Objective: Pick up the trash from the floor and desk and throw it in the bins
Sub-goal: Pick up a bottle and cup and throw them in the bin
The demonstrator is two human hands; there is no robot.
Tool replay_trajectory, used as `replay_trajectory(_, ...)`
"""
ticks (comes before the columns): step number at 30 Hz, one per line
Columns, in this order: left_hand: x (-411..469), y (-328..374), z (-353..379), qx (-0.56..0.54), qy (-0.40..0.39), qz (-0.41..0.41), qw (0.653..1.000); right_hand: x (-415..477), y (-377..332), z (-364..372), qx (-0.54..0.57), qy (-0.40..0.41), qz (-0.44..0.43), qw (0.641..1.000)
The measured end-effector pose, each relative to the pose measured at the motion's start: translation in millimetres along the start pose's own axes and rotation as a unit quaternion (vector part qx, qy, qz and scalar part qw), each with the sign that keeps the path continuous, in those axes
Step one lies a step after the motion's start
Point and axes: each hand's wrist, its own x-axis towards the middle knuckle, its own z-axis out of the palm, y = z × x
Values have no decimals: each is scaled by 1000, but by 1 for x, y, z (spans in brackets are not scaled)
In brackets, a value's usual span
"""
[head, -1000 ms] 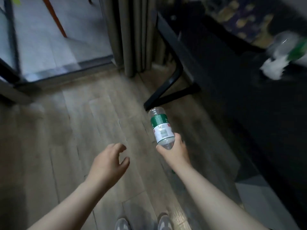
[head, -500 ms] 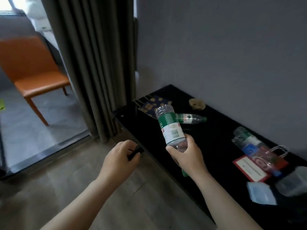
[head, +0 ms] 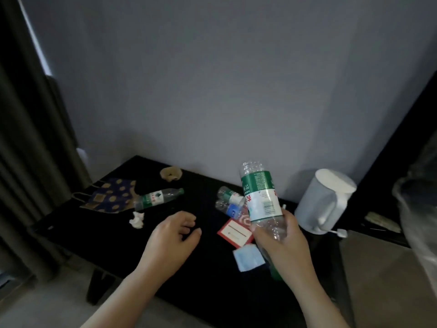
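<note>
The right hand [head: 281, 242] wraps its fingers and thumb around the lower half of an empty plastic bottle [head: 261, 197], holding it base-up and tilted slightly away — a carrying grip, judged to keep the bottle secure until a bin is reached. No bin shows in this view, so where the bottle goes cannot be told.

Taking the black desk [head: 99, 235] as landmark: the left hand [head: 170, 235] hovers over its front middle, fingers loosely curled and a little apart, pinching nothing. It looks poised to gather more trash while the right hand is occupied.

On the desk, toward its left end, lies a second bottle [head: 157, 197] on its side, partly over a patterned paper bag [head: 111, 196]. Just in front of that bottle sits a crumpled tissue [head: 137, 220]; near the desk's back edge is a brownish crumpled scrap [head: 170, 174]. Behind the held bottle, two more bottles [head: 228, 202] lie together, with a red-bordered card [head: 235, 233] and a pale blue packet [head: 248, 258] closer to the desk's front. A white kettle [head: 325, 201] stands upright at the desk's right end and is probably not trash.

Most of the desk's litter remains; the tissue seems the nearest light piece for the free hand.
</note>
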Motion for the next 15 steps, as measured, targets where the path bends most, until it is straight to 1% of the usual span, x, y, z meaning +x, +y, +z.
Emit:
replay_trajectory(4,12,36,66,2,-31,3,1000,7,16,-68,-18,57,6,998)
replay_trajectory(8,20,54,117,6,-67,-6,998,8,34,-125,-51,106,28,993)
replay_trajectory(11,22,61,146,-4,-98,2,995,5,49,-153,-59,135,54,988)
replay_trajectory(15,32,66,171,-4,-139,7,990,8,62,-171,-51,161,77,983)
